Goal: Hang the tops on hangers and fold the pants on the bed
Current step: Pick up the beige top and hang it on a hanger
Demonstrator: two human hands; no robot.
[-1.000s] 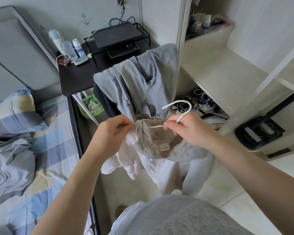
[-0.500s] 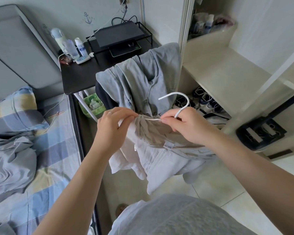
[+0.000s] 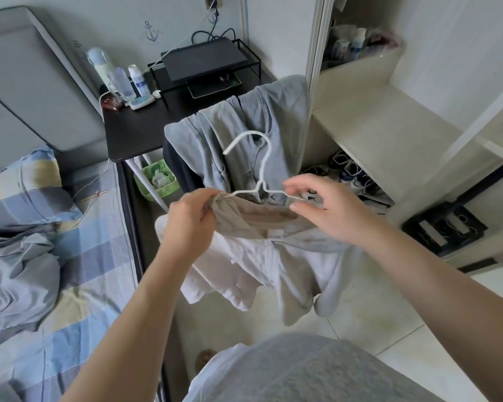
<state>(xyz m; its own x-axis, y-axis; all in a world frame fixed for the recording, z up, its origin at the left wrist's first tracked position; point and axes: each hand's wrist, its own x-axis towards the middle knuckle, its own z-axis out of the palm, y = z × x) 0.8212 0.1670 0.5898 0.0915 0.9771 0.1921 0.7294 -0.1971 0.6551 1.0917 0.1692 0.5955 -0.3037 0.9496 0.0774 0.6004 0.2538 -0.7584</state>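
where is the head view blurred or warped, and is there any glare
Head view: the right hand is slightly motion-smeared at the fingertips; the left hand gripping the beige top and the white hanger look sharp; the wide lens bends the wardrobe frame; light is soft and even, no glare.

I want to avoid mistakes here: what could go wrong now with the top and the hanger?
The right arm of the hanger looks bare, and only the left hand grips the top, so the top may slide off onto the floor. The hook hangs before the grey garment draped behind it and might snag it.
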